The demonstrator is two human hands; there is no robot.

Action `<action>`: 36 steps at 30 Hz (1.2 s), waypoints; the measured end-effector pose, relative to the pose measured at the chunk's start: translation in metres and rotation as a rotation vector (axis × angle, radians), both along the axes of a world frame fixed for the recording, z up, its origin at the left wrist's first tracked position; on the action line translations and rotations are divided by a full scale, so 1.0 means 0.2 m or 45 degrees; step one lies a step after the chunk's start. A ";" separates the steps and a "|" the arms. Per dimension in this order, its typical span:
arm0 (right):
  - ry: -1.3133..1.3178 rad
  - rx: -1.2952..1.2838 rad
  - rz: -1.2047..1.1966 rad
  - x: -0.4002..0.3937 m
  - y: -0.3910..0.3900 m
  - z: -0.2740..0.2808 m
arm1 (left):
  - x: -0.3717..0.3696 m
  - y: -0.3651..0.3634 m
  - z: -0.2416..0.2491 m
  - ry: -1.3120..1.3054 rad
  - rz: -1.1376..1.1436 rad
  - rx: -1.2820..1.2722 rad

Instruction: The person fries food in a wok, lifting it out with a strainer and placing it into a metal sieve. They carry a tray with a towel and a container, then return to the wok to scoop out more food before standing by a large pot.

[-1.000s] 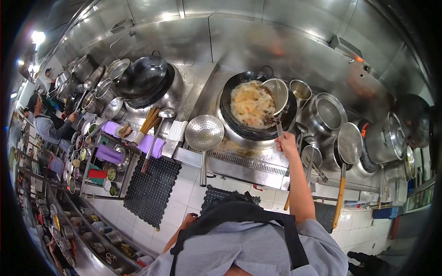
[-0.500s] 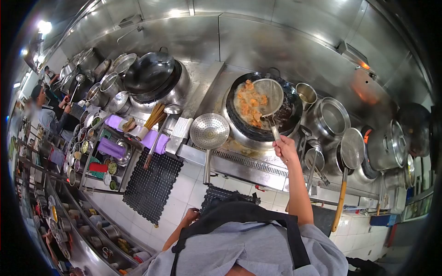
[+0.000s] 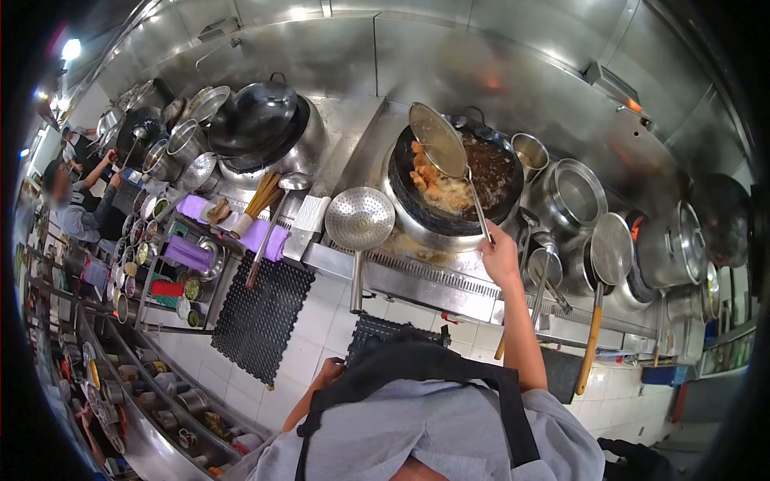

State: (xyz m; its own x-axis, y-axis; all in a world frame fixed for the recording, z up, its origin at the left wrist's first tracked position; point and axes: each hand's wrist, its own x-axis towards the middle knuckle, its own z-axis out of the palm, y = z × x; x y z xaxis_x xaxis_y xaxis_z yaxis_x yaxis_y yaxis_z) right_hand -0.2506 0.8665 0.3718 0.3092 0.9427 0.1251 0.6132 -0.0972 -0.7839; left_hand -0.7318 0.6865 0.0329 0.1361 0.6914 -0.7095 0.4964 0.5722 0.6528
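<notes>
My right hand (image 3: 501, 255) is closed around the handle of a mesh strainer (image 3: 438, 138). The strainer's head is tilted up over the left part of a black wok (image 3: 513, 210). Below and beside it, golden-brown pieces of food (image 3: 437, 183) sit in dark, bubbling oil (image 3: 489, 164). The mesh hides some of the pieces. Down by my waist is my left hand (image 3: 330, 372), near the black apron (image 3: 373, 375) and away from the stove. Its fingers are too small and partly hidden to make out.
Left of the wok, a perforated ladle (image 3: 360, 218) lies across the stove edge. Another wok (image 3: 255, 119) stands farther left. A metal pot (image 3: 531, 154) and a wooden-handled strainer (image 3: 612, 248) are to the right. A co-worker (image 3: 76, 200) stands far left.
The strainer's head has gone from lying low over the food to tilted up, farther left and back. My right hand has shifted slightly. The food pieces now gather beneath the mesh.
</notes>
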 end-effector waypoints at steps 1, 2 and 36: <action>-0.030 0.009 -0.012 0.01 -0.04 0.01 | 0.01 0.01 0.01 -0.013 0.024 -0.023; -0.061 -0.013 -0.023 0.01 -0.09 0.07 | 0.02 0.01 0.05 -0.026 0.049 -0.045; 0.188 -0.031 -0.195 0.43 -0.21 -0.12 | -0.08 -0.03 -0.54 0.064 -0.229 0.271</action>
State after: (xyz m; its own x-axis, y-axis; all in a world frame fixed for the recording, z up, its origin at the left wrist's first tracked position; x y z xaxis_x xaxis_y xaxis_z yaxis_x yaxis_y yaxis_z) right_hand -0.1649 0.8245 0.3472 0.4625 0.8855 0.0453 0.4683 -0.2006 -0.8605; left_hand -0.7481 0.6805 -0.0760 0.2381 0.7934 -0.5601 0.6126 0.3249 0.7206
